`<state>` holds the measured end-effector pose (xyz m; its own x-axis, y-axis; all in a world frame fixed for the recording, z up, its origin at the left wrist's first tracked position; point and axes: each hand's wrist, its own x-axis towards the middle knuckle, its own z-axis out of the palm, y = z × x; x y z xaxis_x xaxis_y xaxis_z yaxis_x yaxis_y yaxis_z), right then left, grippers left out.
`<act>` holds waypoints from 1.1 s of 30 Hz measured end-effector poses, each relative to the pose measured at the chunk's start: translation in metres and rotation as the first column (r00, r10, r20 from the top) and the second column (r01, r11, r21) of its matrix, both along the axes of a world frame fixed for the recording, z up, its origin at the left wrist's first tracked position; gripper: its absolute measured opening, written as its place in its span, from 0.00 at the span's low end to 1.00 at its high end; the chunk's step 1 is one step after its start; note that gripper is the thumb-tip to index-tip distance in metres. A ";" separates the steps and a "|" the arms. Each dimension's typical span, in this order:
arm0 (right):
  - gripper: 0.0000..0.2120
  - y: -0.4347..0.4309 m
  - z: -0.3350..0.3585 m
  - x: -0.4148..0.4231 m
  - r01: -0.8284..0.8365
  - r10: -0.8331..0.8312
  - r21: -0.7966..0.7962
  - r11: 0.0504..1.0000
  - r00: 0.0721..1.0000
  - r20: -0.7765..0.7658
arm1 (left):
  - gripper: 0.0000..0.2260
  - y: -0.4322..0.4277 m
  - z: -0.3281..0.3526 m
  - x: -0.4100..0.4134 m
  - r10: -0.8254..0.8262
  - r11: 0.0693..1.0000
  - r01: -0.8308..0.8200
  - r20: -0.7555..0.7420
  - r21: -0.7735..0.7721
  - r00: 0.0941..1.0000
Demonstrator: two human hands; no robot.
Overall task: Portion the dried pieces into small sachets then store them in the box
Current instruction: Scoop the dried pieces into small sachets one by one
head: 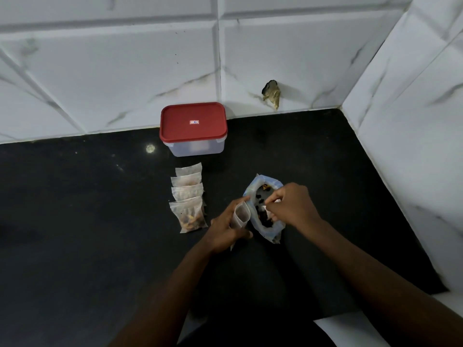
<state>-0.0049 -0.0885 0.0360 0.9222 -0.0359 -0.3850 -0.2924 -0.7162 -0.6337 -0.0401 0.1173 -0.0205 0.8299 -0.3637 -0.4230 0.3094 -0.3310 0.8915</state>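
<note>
Small rectangular sticker (194, 122), red, white and blue, sits at centre of red plastic lid (180, 126) on translucent rectangular plastic box (198, 147). Print on sticker too small and blurred to read. No other legible text, number or brand.

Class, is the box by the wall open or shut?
Shut: its red lid sits flat on the box, covering the whole rim.

Your black bench (75, 221) carried a red-lidded box (193, 126) against the tiled wall (125, 83), an overlapping row of filled sachets (188, 199) in front of it, and, to their right, an open bag (269, 230) of dark dried pieces (264, 220).
</note>
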 end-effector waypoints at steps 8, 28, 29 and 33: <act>0.06 -0.001 -0.001 -0.008 0.505 -0.443 0.430 0.748 0.863 -0.244 | 0.39 0.001 0.002 0.000 -0.013 1.000 0.013 -0.007 -0.010 1.000; 0.08 0.004 -0.010 -0.017 0.407 -0.382 0.275 0.871 0.913 -0.141 | 0.41 0.005 0.008 0.003 -0.043 0.994 0.044 -0.008 0.098 0.999; 0.08 0.004 -0.011 -0.017 0.424 -0.393 0.283 0.860 0.905 -0.161 | 0.41 0.005 0.007 0.003 -0.039 0.995 0.040 -0.014 0.086 0.999; 0.10 0.003 -0.011 -0.018 0.540 -0.482 0.316 0.780 0.841 -0.245 | 0.41 0.006 0.004 0.002 -0.051 0.997 0.052 -0.025 0.053 0.998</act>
<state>-0.0224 -0.0853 0.0251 0.7413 -0.3194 -0.5903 -0.6570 -0.1652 -0.7356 -0.0385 0.1235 -0.0167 0.8004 -0.3816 -0.4624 0.3114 -0.3944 0.8646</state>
